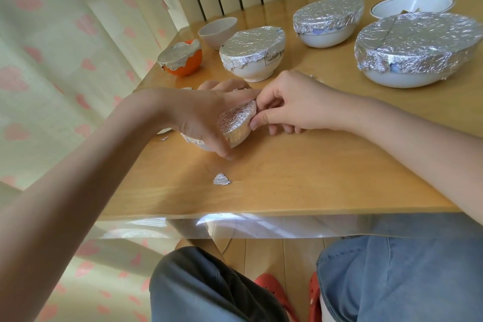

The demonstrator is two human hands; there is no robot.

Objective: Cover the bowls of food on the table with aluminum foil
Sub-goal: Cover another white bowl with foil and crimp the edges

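Observation:
A small bowl wrapped in aluminum foil (235,123) sits near the table's left edge. My left hand (201,115) lies over it and grips its sides. My right hand (285,102) pinches the foil at the bowl's right rim between thumb and fingers. Behind stand an orange bowl (184,60), a white bowl (252,53), an oval bowl (328,21) and a large bowl (418,47), each with foil over the top. A small white bowl (217,31) and a wide white bowl (413,5) at the back are uncovered.
A torn scrap of foil (221,179) lies on the wooden table (287,178) near the front edge; smaller scraps lie at the left edge. A curtain hangs to the left, a radiator behind. My knees are under the table.

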